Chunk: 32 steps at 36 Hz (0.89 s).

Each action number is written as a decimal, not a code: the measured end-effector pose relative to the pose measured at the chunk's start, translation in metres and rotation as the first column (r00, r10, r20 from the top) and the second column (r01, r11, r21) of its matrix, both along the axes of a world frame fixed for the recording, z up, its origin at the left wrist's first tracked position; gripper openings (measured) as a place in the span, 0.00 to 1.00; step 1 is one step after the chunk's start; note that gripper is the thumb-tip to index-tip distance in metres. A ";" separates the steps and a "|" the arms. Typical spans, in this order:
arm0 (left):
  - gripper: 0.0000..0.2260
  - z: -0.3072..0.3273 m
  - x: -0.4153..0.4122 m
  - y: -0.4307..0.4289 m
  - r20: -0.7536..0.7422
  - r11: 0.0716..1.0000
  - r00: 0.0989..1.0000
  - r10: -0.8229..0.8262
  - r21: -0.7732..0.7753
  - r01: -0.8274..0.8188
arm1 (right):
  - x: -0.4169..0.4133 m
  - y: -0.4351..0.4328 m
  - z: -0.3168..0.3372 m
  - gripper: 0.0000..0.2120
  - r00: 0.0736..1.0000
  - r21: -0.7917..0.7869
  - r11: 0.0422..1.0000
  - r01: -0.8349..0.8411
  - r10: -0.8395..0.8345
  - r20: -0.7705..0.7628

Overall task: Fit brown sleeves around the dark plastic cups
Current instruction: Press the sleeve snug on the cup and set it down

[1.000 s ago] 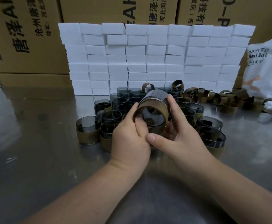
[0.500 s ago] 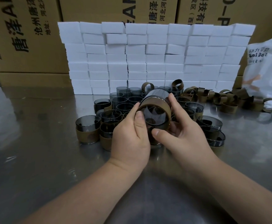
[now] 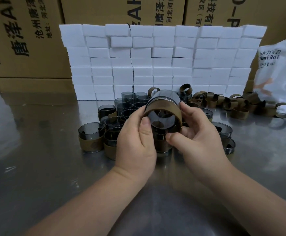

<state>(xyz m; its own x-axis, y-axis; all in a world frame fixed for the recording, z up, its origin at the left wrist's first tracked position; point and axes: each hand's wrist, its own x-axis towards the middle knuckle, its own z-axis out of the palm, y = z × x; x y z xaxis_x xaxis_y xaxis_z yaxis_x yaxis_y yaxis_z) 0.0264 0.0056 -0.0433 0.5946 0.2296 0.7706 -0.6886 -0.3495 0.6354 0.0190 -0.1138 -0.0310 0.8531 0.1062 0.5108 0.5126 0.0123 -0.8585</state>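
Note:
A dark smoky plastic cup (image 3: pixel 166 96) lies tilted on its side in mid-air, with a brown sleeve (image 3: pixel 162 108) wrapped round its near end. My left hand (image 3: pixel 137 138) grips the sleeve's left side, thumb on its near rim. My right hand (image 3: pixel 195 133) holds the right side, thumb under the rim. Behind and below the hands stands a cluster of dark cups (image 3: pixel 130 103); several at the front, such as a sleeved cup (image 3: pixel 91 138), wear brown sleeves. Loose brown sleeves (image 3: pixel 239 113) lie in a pile to the right.
A wall of stacked white foam blocks (image 3: pixel 162 60) stands behind the cups, with cardboard boxes (image 3: pixel 28 36) further back. A white plastic bag (image 3: pixel 278 74) sits at the far right. The steel tabletop (image 3: pixel 36 159) reflects the light.
Both hands have shifted their grip on the sleeved cup and turned it slightly; the right thumb has moved under the sleeve's rim. The cup stays in mid-air above the cluster.

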 end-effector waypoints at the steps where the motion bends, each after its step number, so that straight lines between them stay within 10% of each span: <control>1: 0.22 0.000 0.000 0.000 0.017 1.000 1.000 -0.013 -0.004 0.013 | 0.000 0.000 0.001 0.31 1.000 0.006 1.000 0.004 -0.004 0.000; 32: 0.21 -0.002 0.006 0.004 -0.090 0.986 0.989 -0.120 -0.126 0.108 | 0.005 -0.007 0.003 0.30 0.997 0.002 0.997 0.076 -0.075 -0.035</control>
